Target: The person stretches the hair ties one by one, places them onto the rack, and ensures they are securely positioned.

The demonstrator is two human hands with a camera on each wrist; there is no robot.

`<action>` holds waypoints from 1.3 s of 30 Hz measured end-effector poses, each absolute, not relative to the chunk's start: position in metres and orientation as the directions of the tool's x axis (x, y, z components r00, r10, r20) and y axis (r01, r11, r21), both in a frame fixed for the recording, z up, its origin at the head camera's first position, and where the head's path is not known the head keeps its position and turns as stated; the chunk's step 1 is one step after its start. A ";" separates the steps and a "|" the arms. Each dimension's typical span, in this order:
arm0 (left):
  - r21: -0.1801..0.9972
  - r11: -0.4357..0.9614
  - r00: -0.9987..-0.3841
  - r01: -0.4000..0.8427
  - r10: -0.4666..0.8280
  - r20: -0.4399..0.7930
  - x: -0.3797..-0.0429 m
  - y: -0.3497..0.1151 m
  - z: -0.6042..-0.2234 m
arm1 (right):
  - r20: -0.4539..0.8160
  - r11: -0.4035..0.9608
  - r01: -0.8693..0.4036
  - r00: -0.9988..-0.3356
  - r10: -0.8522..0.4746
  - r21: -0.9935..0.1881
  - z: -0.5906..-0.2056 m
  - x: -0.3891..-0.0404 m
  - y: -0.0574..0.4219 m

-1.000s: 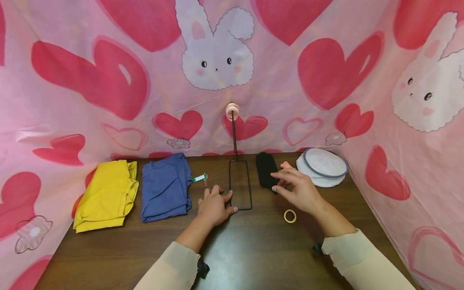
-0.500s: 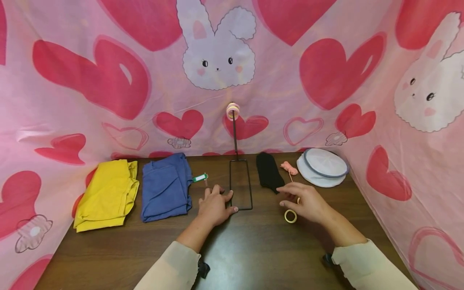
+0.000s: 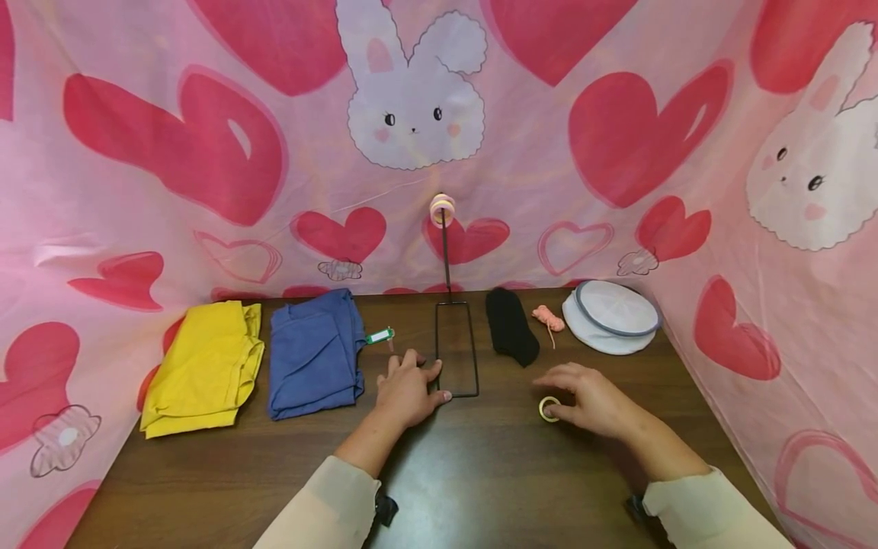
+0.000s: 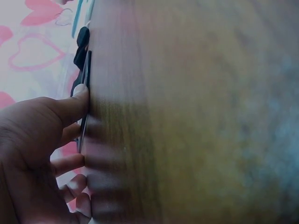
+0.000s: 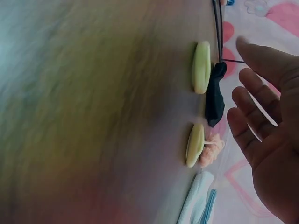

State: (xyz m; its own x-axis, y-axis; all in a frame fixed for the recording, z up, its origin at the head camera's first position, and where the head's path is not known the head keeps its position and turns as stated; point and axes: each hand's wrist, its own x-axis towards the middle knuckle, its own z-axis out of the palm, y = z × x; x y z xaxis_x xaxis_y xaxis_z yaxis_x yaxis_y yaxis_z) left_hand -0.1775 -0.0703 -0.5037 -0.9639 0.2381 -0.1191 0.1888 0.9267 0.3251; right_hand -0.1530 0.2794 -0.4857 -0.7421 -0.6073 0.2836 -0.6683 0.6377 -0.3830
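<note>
My left hand (image 3: 405,393) rests on the table with spread fingers, its thumb and forefinger touching the rectangular wire base of a black stand (image 3: 447,259). Several pink and yellow rings (image 3: 442,200) sit at the top of its rod. On the right, my right hand (image 3: 593,400) hovers with loosely bent fingers over a pale yellow ring (image 3: 541,406), holding nothing. The right wrist view has two yellow rings, a nearer ring (image 5: 201,67) and another ring (image 5: 195,145), both below the hand and apart from it. The hand hides the second one in the head view.
Behind the right hand lie a black sock (image 3: 511,328), a bundle of pink yarn (image 3: 548,317) and a round white mesh item with a grey rim (image 3: 617,309). Folded blue cloth (image 3: 315,354) with a green key tag (image 3: 379,336) and folded yellow cloth (image 3: 202,370) lie left.
My right hand has moved back from the black sock toward me, down to the yellow ring, uncovering the sock and pink yarn. My left hand has stayed on the stand's base.
</note>
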 end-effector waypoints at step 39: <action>0.331 0.926 -0.966 0.180 0.229 -0.116 -0.177 -0.069 -0.503 | 0.136 0.713 -0.622 -0.776 -0.615 -0.324 -0.492 -0.157 0.281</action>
State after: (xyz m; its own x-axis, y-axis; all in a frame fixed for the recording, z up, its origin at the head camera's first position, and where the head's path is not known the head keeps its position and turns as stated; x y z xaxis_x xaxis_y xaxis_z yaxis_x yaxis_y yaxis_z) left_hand -0.1769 -0.0693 -0.5031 -0.9664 0.2291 -0.1164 0.1797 0.9263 0.3312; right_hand -0.1569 0.2810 -0.4925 -0.7764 -0.6154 0.1357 -0.6217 0.7129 -0.3244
